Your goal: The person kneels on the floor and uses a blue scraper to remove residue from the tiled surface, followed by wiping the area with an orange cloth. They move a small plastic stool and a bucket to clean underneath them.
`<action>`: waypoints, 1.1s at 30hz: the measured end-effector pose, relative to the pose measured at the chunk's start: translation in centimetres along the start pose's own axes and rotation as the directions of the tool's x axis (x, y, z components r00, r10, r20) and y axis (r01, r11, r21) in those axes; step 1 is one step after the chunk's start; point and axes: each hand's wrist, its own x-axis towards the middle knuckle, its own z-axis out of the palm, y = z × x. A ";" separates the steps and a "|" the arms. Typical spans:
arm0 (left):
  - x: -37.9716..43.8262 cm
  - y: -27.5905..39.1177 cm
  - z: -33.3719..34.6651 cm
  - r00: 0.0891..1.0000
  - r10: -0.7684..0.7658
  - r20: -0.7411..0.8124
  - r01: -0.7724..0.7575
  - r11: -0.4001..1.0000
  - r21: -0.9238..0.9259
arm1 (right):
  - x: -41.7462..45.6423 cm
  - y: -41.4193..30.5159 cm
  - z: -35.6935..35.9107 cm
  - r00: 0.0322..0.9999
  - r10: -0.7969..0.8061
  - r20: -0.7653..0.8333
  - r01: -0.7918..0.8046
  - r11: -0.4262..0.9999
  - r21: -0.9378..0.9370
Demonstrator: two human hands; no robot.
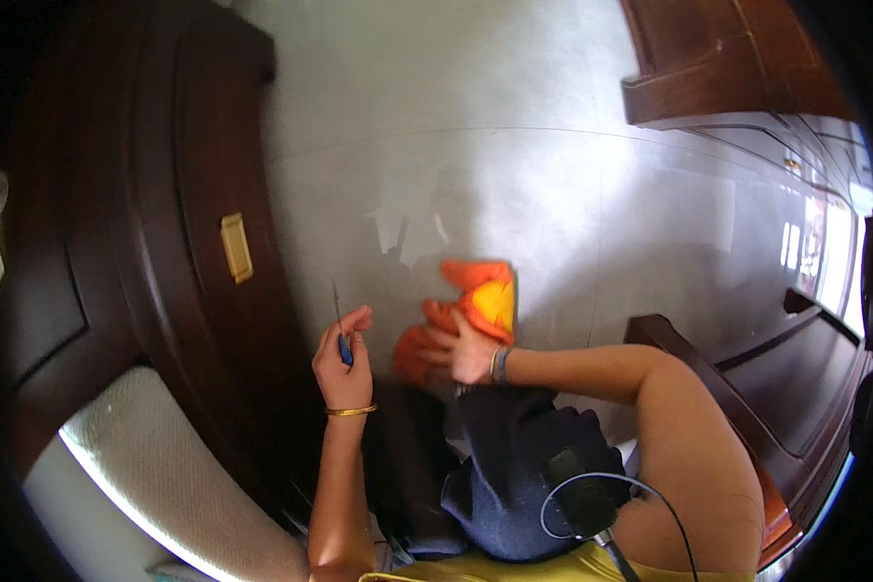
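Note:
My left hand (343, 356) is raised beside the dark wooden cabinet, its fingers curled loosely around a thin tool with a blue handle (345, 351). The tool's narrow shaft points away from me; its exact kind is too blurred to tell. Over my knees, my right hand (471, 353) lies with spread fingers on a soft orange item with a yellow patch (495, 304), holding it. That item looks like fabric or plush, and part of it is hidden under the hand. The two hands are apart, and the tool does not touch the orange item.
A dark wooden cabinet (218, 145) with a brass pull (237, 247) runs along the left. Below it is a beige cushion (182, 473). Wooden furniture stands at the upper right (713, 51) and lower right (764, 371). A black device with a cable (582, 487) rests at my lap.

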 end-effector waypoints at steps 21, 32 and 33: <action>6.2 -2.7 5.0 0.987 0.077 0.139 -0.121 0.933 0.340 | -8.0 3.9 -5.3 0.659 0.542 -0.522 -0.676 0.731 -0.095; 12.9 -1.8 9.7 0.951 0.218 0.220 -0.309 0.700 0.644 | -10.6 15.7 -17.4 -0.200 0.543 -0.816 -0.813 0.373 0.448; 13.5 -0.5 10.9 0.951 0.186 0.245 -0.305 0.673 0.674 | -13.6 15.0 -16.4 -0.300 0.471 -0.830 -0.806 0.340 0.484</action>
